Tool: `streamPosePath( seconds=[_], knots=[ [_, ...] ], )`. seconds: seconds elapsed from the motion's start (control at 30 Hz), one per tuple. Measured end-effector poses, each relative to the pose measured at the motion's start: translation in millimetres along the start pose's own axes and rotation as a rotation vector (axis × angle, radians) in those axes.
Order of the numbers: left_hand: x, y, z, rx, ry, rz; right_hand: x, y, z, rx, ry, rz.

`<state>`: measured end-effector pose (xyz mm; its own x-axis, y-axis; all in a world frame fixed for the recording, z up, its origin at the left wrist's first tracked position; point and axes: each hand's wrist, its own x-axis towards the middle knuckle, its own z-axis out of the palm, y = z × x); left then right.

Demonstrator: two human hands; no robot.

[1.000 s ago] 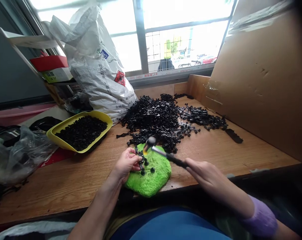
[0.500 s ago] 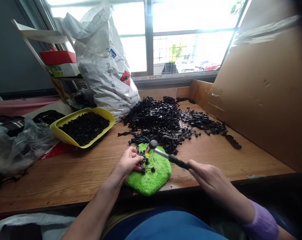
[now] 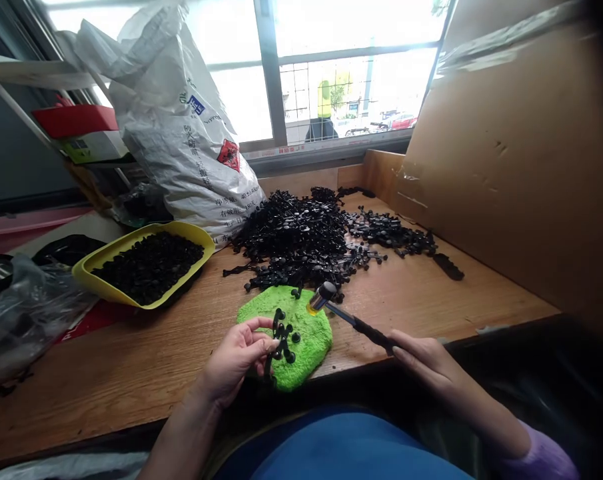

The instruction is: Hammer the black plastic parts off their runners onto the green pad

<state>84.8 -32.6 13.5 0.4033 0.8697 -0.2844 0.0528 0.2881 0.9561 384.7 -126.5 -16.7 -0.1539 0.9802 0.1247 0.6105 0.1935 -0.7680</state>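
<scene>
Pinched between the thumb and fingers of my left hand (image 3: 238,353) is a black branched plastic piece (image 3: 284,341) with round knobs. It is over a fuzzy green pad (image 3: 308,340) near the table's front edge. My right hand (image 3: 421,357) is closed round the dark handle of a small hammer (image 3: 366,331). The hammer's head, black on one end and yellow on the other, is over the pad's right side, apart from the piece. One more small black part (image 3: 296,293) sits at the pad's far edge.
Behind the pad lies a large heap of black plastic pieces (image 3: 296,230), trailing off to the right. A yellow tray (image 3: 144,305) of small black parts stands at left, before a white sack (image 3: 156,147). A cardboard sheet (image 3: 501,180) walls the right side. Clear plastic bags (image 3: 36,313) lie far left.
My left hand has drawn back toward me, lifting the black piece. The hammer has moved right, away from the piece. The camera view has shifted slightly.
</scene>
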Motion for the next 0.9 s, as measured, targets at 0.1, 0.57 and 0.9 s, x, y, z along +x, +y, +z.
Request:
streamPosePath(
  seconds=[0.1,0.57,0.9],
  knots=[
    [5,0,1.6,0.037,-0.009,-0.014,-1,1,4,-0.027,-0.008,-0.005],
    [8,-1,2.9,0.12,-0.027,-0.002,-3,-2,6,-0.072,-0.025,-0.02],
    [8,0,3.7,0.136,-0.023,-0.012,3,-25,-7,-0.154,-0.01,-0.065]
  ],
)
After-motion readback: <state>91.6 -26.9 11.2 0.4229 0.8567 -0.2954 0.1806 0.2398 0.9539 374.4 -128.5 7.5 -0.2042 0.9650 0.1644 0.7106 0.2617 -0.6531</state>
